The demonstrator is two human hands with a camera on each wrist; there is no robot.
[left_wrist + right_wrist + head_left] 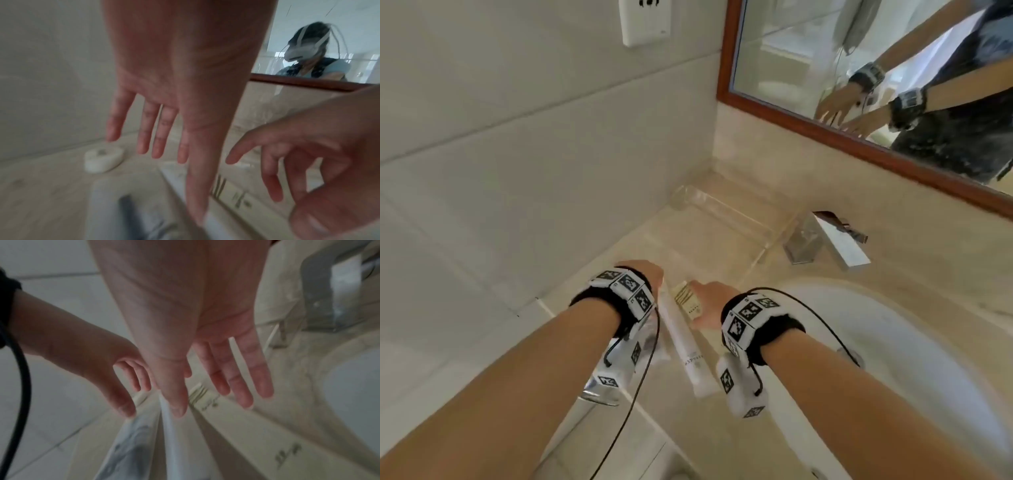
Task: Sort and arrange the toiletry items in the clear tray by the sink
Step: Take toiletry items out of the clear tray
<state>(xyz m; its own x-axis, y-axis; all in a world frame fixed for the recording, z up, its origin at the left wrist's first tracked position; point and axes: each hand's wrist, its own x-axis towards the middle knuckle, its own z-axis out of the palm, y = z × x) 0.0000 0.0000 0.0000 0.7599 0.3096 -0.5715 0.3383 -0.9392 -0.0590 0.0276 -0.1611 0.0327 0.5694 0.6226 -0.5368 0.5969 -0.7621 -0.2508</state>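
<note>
Reaching over the beige stone counter (726, 260) beside the white basin (893, 342), both hands hover with fingers straight and spread, gripping nothing. The left hand (645, 270) hangs above a long white packet (681, 342) that lies lengthwise toward the basin's near side; in the left wrist view its thumb tip (198, 216) appears to meet the edge of that packet, though blur prevents certainty. The right hand (710, 303), between the left hand and the basin, is stretched over a small cream box with gold stripes (687, 299), which lies just beside the white packet; whether the fingers touch the box cannot be told. The clear tray (726, 212) stands on the counter behind the hands, to the left of the chrome faucet (828, 240) at the basin's rear, and is well apart from the packet and box. A small round white item (103, 159) rests on the counter beyond the left fingertips, near the wall, farther from the basin than the packets. A wood-framed mirror (859, 144) hangs above the basin.
</note>
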